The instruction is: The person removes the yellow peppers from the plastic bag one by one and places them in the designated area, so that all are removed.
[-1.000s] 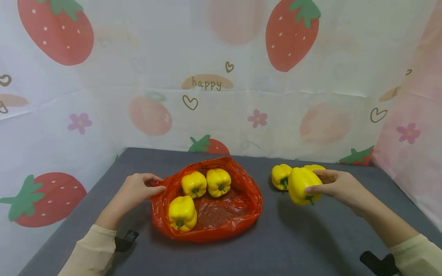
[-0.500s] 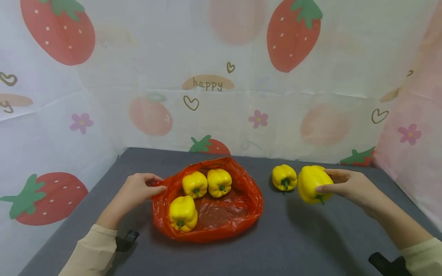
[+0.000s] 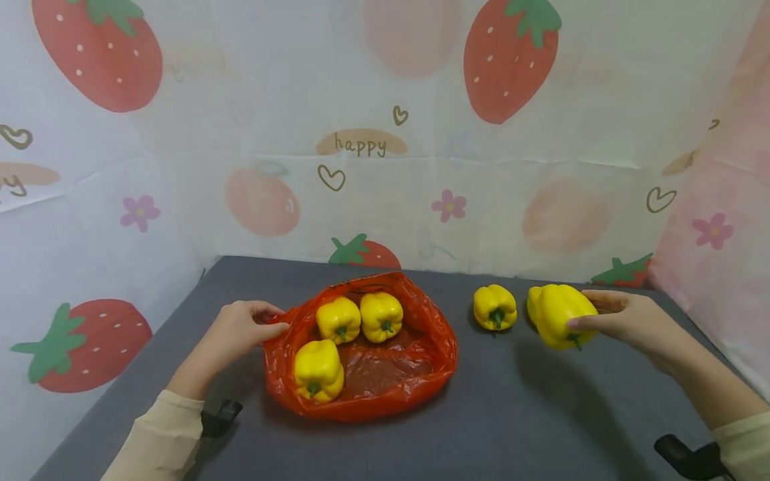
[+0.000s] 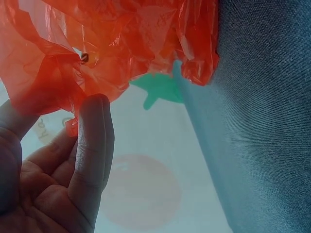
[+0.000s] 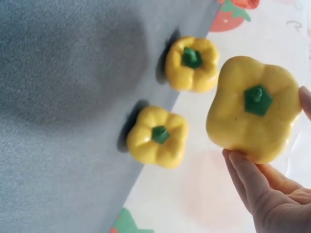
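Observation:
A red plastic bag (image 3: 385, 404) lies with its mouth open on the table, and three yellow bell peppers (image 3: 319, 371) sit inside it. My left hand (image 3: 237, 337) pinches the left rim of the bag; in the left wrist view, bunched red plastic (image 4: 48, 87) runs between thumb and fingers. Above the table, right of the bag, my right hand (image 3: 631, 327) holds another yellow bell pepper (image 3: 562, 317) between thumb and fingers, its green stem tilted toward me. Behind it, a second pepper (image 3: 533, 308) is mostly hidden. A further pepper (image 3: 495, 307) stands between that one and the bag.
The grey cloth-covered table (image 3: 457, 441) ends at a white hanging sheet (image 3: 385, 207) printed with strawberries, along the back and sides. A dark strap piece (image 3: 692, 457) sits at the right wrist, another strap piece (image 3: 221, 419) at the left.
My right hand has carried the held bell pepper to the right, away from the bag, uncovering the nearer standing pepper. My left hand and the bag stay in place.

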A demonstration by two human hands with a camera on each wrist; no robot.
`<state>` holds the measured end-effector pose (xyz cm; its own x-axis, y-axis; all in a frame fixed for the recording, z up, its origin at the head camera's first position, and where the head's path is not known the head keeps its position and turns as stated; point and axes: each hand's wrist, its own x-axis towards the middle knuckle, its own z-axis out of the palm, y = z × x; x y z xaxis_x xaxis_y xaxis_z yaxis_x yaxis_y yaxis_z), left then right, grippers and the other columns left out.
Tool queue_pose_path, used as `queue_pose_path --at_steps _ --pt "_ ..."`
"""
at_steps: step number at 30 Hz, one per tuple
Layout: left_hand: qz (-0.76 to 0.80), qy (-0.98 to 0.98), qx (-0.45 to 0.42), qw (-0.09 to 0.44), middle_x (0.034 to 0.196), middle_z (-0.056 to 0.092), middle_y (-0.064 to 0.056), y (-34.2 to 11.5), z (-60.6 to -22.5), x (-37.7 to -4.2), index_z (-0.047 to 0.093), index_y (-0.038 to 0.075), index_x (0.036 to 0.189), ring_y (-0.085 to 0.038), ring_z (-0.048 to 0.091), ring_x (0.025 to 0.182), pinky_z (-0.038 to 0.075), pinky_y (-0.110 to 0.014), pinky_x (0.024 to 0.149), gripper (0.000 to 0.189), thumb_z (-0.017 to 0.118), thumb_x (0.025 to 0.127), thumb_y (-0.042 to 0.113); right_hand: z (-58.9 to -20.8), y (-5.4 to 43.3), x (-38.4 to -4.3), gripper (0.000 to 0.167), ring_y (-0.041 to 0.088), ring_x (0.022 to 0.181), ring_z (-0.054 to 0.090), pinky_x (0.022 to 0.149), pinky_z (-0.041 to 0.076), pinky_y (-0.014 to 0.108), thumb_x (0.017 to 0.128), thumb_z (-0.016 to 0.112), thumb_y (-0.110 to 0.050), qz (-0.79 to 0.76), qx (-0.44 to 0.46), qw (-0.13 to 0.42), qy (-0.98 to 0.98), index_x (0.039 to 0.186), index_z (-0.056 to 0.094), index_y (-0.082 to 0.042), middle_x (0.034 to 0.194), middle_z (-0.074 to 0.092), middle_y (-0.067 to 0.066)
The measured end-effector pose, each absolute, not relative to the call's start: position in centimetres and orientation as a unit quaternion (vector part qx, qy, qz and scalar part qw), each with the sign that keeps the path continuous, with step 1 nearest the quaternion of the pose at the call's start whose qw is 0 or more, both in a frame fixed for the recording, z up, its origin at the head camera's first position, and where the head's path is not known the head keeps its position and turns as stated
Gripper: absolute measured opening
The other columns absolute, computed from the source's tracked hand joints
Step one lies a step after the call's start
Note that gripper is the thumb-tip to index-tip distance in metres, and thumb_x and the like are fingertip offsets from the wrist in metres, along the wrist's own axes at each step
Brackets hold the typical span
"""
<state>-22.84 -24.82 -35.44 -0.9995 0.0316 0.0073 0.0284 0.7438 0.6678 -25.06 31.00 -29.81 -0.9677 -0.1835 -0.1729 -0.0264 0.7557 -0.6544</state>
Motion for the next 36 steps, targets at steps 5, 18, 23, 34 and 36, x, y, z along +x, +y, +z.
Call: queue_pose_path --at_steps 5,18,23,34,36 --pt "0.355 0.935 0.015 0.002 0.102 0.073 -0.011 -24.8 -35.4 -22.8 0.07 0.003 0.117 -0.017 0.064 0.083 0.061 -0.035 0.076 0.038 0.071 0.091 0.031 -30.1 31.9 -25.5 0.09 0.045 0.128 0.046 0.098 0.045 0.061 0.095 0.061 -0.049 -0.352 -0.049 0.111 0.928 0.155 0.022 0.004 0.152 0.036 0.035" --pt "0.345 0.939 0.019 -0.001 0.103 0.073 -0.011 -24.7 -35.5 -22.9 0.07 0.004 0.116 -0.019 0.063 0.087 0.06 -0.036 0.077 0.037 0.07 0.091 0.032 -30.0 34.1 -25.7 0.085 0.046 0.126 0.045 0.095 0.048 0.057 0.095 0.061 -0.048 -0.331 -0.049 0.118 0.935 0.155 0.025 0.002 0.152 0.034 0.035" --pt "0.335 0.942 0.026 -0.006 0.103 0.073 -0.012 -24.9 -35.6 -23.1 0.07 0.004 0.116 -0.02 0.064 0.088 0.06 -0.035 0.076 0.038 0.07 0.091 0.032 -29.9 34.4 -25.9 0.089 0.05 0.127 0.044 0.095 0.048 0.06 0.095 0.059 -0.05 -0.319 -0.038 0.126 0.938 0.155 0.022 0.003 0.153 0.029 0.037" --pt "0.337 0.941 0.022 -0.007 0.103 0.073 -0.011 -24.8 -35.8 -23.1 0.071 0.004 0.115 -0.019 0.063 0.087 0.06 -0.035 0.075 0.037 0.071 0.091 0.032 -30.5 35.7 -26.5 0.089 0.051 0.127 0.043 0.096 0.047 0.061 0.096 0.06 -0.049 -0.32 -0.034 0.123 0.939 0.154 0.022 0.006 0.153 0.028 0.038" --pt "0.337 0.941 0.021 -0.006 0.103 0.073 -0.011 -24.9 -35.7 -23.1 0.071 0.004 0.116 -0.019 0.063 0.087 0.06 -0.034 0.075 0.037 0.071 0.091 0.031 -30.6 36.0 -26.7 0.088 0.049 0.127 0.045 0.097 0.047 0.061 0.096 0.06 -0.048 -0.319 -0.038 0.121 0.939 0.153 0.023 0.007 0.153 0.029 0.038"
